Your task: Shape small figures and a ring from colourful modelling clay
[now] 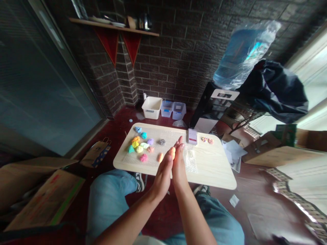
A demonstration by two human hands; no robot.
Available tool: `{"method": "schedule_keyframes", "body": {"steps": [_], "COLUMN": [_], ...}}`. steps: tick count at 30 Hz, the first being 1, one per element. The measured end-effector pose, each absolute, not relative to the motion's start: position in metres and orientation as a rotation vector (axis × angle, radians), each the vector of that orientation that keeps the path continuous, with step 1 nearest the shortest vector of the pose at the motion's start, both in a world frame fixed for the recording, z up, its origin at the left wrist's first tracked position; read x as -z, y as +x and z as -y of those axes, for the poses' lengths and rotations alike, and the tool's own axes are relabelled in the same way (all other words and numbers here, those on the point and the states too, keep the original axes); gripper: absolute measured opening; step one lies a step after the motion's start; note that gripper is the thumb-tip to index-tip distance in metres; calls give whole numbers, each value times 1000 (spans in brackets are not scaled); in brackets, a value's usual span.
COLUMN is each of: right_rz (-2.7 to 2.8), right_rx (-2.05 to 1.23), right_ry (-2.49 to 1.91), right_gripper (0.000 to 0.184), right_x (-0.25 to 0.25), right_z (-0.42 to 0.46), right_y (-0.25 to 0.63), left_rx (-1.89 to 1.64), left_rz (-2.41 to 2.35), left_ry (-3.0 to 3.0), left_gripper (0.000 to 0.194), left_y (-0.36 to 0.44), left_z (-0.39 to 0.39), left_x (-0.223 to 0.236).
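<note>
Palm to palm, my left hand [163, 173] and my right hand [180, 168] press a lump of orange modelling clay [172, 152] between them, above the near edge of the table. Part of the clay bulges out at the top, by the thumbs; the rest is hidden by the palms. Just left of my hands lies another orange clay piece [160, 157]. Farther left are several coloured lumps, among them a pink lump [143, 157], a yellow lump [135, 144], a purple lump [150, 141] and a grey lump [161, 142].
Bubble wrap [190, 160] covers part of the pale table [214, 170]. A phone [192, 136] and small multicoloured clay pieces [210, 141] lie on its right side. Behind stand a white bin [152, 108] and a water dispenser [212, 105]. Cardboard boxes [43, 194] flank the left.
</note>
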State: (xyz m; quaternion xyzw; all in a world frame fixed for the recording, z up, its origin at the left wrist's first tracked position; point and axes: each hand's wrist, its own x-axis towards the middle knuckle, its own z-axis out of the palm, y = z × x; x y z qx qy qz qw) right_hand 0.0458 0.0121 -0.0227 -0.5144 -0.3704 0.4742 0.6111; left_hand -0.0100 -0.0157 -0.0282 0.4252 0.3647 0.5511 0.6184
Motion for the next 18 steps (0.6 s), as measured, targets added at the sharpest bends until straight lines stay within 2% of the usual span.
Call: {"method": "schedule_keyframes", "body": {"steps": [3,7,12,15,18], "right_rz": [883,846,893,943,833], "right_rx": [-1012,-1058,-1162,-1273,-1325], "right_ry": [-1194,-1096,-973,-961,-997], "right_gripper": [77,73,69,70,76], "right_x": [17,13,25,24,11], "right_z": [-18,-23,9,21,3], "right_y": [55,62,32,17,30], "left_rx": [-1273,-1180,-1096,-1107,-1129], "left_rz": [-960,-818,-746,-773,-700], "left_ry": [1068,1066,881,724,828], "left_gripper": [47,48,79,74,65], "left_y": [-12,-15,-28,-31,-23], "left_z": [25,29,-3,-22,-13], "left_x": [30,21,5,-1,-4]}}
